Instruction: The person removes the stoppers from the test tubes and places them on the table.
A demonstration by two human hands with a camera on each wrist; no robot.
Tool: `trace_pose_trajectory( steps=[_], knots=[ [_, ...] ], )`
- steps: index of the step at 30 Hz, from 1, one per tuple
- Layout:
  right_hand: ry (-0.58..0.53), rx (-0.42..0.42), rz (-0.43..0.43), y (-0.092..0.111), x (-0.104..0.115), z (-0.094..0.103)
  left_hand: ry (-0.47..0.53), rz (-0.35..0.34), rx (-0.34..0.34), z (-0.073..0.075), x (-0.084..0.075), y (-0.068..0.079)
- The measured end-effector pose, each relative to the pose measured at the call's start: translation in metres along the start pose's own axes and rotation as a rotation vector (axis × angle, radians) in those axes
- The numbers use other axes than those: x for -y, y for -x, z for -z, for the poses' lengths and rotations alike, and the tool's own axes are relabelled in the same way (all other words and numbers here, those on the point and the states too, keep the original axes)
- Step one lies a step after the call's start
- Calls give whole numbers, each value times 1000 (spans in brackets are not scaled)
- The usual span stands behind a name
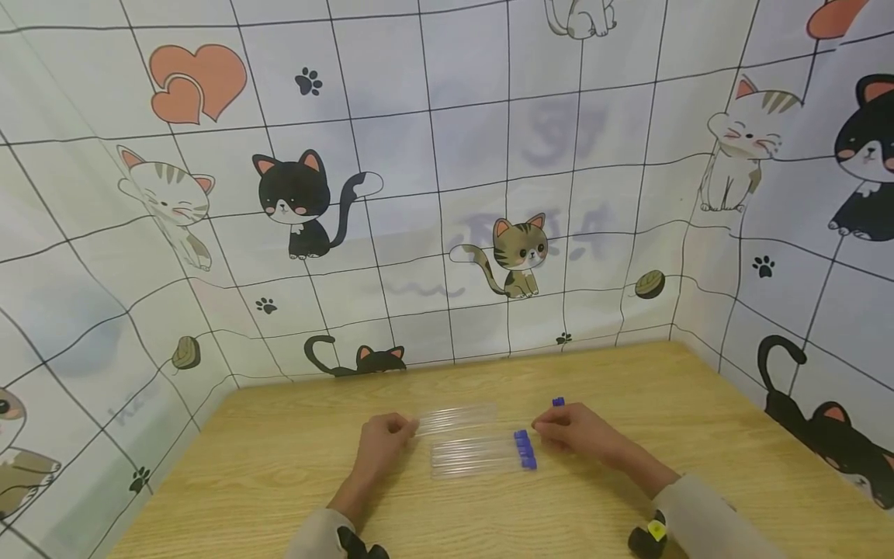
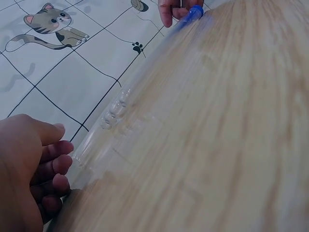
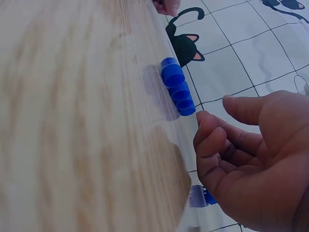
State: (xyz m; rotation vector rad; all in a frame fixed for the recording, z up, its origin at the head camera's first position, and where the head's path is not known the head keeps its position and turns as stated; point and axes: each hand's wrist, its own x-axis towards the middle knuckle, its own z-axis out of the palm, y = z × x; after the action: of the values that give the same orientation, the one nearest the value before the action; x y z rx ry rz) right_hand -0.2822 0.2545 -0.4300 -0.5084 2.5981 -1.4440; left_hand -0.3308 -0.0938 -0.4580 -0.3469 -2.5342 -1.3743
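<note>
Your left hand point(image 1: 381, 444), fingers loosely bent, is beside clear tubes point(image 1: 457, 419) on the tabletop point(image 1: 279, 473), contact unclear. Your right hand point(image 1: 576, 432), thumb and fingertips apart, is near blue caps point(image 1: 524, 449).

Clear tubes point(image 1: 475, 456) lying between left hand point(image 1: 381, 444), right hand point(image 1: 581, 432).

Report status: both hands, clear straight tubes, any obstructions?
Left hand by far tubes. Right hand beside blue cylindrical caps at right ends of near tubes. No grip visible; no obstruction seen.

At lower centre, tubes point(image 1: 475, 456) lie on the table point(image 1: 279, 442) in two rows, caps point(image 1: 525, 450) right of the lower row.
</note>
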Motion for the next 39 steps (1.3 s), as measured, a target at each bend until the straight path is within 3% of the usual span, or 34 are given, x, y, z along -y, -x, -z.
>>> trace_pose_trajectory(
  steps=[5,13,22,30,39],
  knots=[
    [7,22,-13,2,-1,-2,-18,2,64,0,-1,1],
    [33,31,-11,3,1,-6,-52,-55,161,-1,-1,2],
    [87,51,46,1,1,-7,-84,-99,261,0,-4,2],
    [48,40,8,3,2,-7,-94,-101,274,-1,-2,2],
    [73,44,30,4,3,-7,-93,-107,277,-1,-2,2]
  ],
)
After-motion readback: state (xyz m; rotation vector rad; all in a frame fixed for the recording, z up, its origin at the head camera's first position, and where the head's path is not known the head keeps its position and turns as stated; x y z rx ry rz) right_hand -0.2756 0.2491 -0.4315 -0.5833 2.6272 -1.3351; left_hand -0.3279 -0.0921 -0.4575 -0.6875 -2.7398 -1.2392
